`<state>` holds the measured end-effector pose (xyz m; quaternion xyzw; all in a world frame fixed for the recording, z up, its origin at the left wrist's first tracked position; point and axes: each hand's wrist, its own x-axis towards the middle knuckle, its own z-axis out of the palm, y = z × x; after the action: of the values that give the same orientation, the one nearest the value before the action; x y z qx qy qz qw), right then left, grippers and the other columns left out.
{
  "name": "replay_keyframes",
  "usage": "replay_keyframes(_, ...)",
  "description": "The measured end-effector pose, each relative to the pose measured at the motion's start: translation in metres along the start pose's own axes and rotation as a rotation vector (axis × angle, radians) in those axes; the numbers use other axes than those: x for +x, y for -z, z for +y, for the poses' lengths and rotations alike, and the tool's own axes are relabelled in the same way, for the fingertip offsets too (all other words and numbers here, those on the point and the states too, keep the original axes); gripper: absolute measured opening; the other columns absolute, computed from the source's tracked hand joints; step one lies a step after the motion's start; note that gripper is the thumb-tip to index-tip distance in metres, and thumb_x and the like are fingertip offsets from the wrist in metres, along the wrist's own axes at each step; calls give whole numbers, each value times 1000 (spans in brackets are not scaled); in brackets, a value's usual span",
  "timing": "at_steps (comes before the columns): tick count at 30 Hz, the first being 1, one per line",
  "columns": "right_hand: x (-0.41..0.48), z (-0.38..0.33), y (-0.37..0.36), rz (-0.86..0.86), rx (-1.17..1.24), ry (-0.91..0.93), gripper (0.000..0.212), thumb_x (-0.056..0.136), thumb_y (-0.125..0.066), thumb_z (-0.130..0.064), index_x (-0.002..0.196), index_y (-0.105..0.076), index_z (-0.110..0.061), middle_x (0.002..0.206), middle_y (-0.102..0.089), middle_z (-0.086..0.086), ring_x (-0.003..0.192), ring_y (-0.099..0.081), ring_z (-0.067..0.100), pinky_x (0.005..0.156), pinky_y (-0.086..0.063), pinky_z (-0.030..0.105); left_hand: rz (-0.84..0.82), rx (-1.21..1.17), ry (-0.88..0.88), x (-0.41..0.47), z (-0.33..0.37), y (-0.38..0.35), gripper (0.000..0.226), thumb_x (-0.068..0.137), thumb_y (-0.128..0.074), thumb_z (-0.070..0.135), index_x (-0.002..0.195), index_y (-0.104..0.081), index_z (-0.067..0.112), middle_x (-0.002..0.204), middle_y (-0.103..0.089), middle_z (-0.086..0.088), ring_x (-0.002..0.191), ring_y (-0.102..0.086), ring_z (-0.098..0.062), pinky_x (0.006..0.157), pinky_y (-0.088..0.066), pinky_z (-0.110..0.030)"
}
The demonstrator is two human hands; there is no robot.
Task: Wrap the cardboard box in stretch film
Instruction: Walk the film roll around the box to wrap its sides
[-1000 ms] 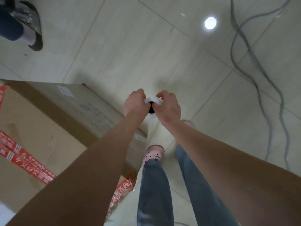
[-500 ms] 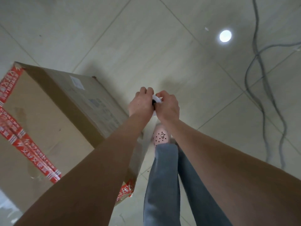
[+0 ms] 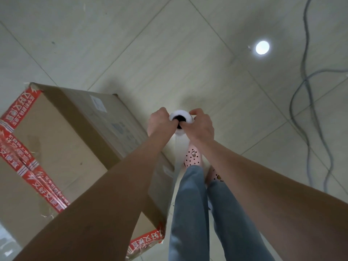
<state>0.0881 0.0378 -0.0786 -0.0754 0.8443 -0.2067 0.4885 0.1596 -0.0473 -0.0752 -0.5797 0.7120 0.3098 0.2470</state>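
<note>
1. I find the brown cardboard box with red printed tape point(image 3: 62, 147) standing at left.
2. The left hand point(image 3: 157, 122) and right hand point(image 3: 201, 126) each clasp the white stretch film roll point(image 3: 181, 117), just right of the box's far corner.
3. The pale tiled floor point(image 3: 188, 53) lies open ahead; grey cables point(image 3: 302, 61) trail far right.

In my view: one cardboard box point(image 3: 62, 147), one roll of stretch film point(image 3: 181, 119), two hands, my left hand point(image 3: 158, 122) and right hand point(image 3: 203, 127), two pink shoes point(image 3: 192, 157), at least two grey cables point(image 3: 291, 106).
</note>
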Motion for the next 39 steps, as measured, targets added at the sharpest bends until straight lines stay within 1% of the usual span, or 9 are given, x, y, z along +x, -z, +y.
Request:
replay_keyframes(6,18,-45,-21,12,33,47,38,83,-60,-19,120,-56,-22,116,-59,4,95,-59,21,69,-36,24,56,-44,133,16,-15,27,26,84,-58,36,94,-55,13,84,-55,-2,74,-51,-22,48,-27,-23)
replay_keyframes(11,21,-56,-29,-25,-42,87,33,82,-61,-20,114,-59,-23,111,-61,5,90,-61,22,65,-36,22,69,131,-142,28,-16,32,30,86,-58,18,113,-48,10,108,-51,-8,88,-56,-29,61,-34,-32)
replay_keyframes(15,21,-57,-32,-35,-63,88,32,83,-59,-20,114,-58,-24,112,-59,5,84,-58,20,65,-37,23,97,153,-242,38,-14,36,17,85,-52,9,102,-53,11,103,-55,-9,85,-57,-30,61,-37,-31)
replay_keyframes(19,22,-65,-30,-39,-96,112,36,81,-59,-18,117,-58,-23,114,-58,1,95,-59,19,70,-37,25,37,50,-149,45,-18,45,12,83,-52,12,95,-54,10,98,-58,-9,85,-55,-28,62,-39,-31)
replay_keyframes(25,28,-94,-45,-24,-4,141,34,80,-57,-18,113,-58,-22,113,-60,2,97,-60,20,79,-48,29,120,-231,173,53,-40,60,23,81,-60,24,98,-57,8,86,-58,-5,79,-58,-26,62,-40,-28)
replay_keyframes(29,29,-116,-60,-51,2,176,28,84,-56,-17,112,-62,-19,110,-64,3,97,-60,21,77,-47,28,103,-297,265,67,-61,73,32,81,-61,32,98,-62,5,91,-66,-9,77,-61,-24,49,-35,-23)
replay_keyframes(32,26,-124,-68,-60,-18,162,25,86,-56,-18,110,-62,-20,109,-64,3,95,-60,21,74,-43,25,11,-211,202,70,-67,87,36,83,-63,34,106,-57,6,96,-65,-9,81,-61,-25,56,-41,-26)
replay_keyframes(35,27,-129,-69,-71,-47,158,24,84,-55,-16,106,-64,-19,106,-66,3,94,-61,22,71,-42,25,36,29,-8,70,-59,95,34,88,-59,20,119,-48,12,110,-56,-8,94,-57,-28,65,-41,-32)
replay_keyframes(39,32,-134,-69,-75,-77,158,21,87,-50,-15,102,-65,-19,99,-67,1,81,-59,19,65,-39,25,61,232,-194,82,-47,98,26,88,-53,11,114,-52,11,110,-54,-10,98,-56,-32,66,-39,-34)
